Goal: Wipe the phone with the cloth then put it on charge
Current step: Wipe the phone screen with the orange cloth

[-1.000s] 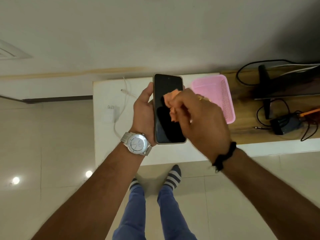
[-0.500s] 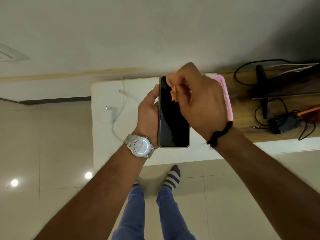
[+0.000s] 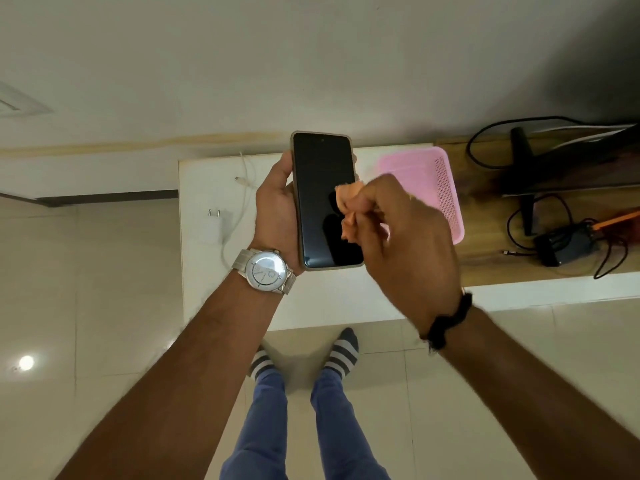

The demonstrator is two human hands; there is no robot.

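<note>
A black phone (image 3: 320, 188) in a beige case stands upright, screen facing me, in my left hand (image 3: 275, 209), which grips its left edge and back. My right hand (image 3: 405, 237) pinches a small bunched orange cloth (image 3: 348, 209) and presses it on the right middle of the screen. On the white table (image 3: 207, 271) to the left lie a white charger plug (image 3: 213, 225) and its white cable (image 3: 244, 174), with the connector end free.
A pink plastic basket (image 3: 446, 188) sits on the table behind my right hand. To the right, a wooden surface (image 3: 491, 244) carries a monitor stand (image 3: 523, 174), black cables and a dark adapter (image 3: 568, 245). My socked feet stand on the tiled floor below.
My right hand has slid the cloth from the top of the screen down to its middle. The phone has shifted slightly left and up in my left hand.
</note>
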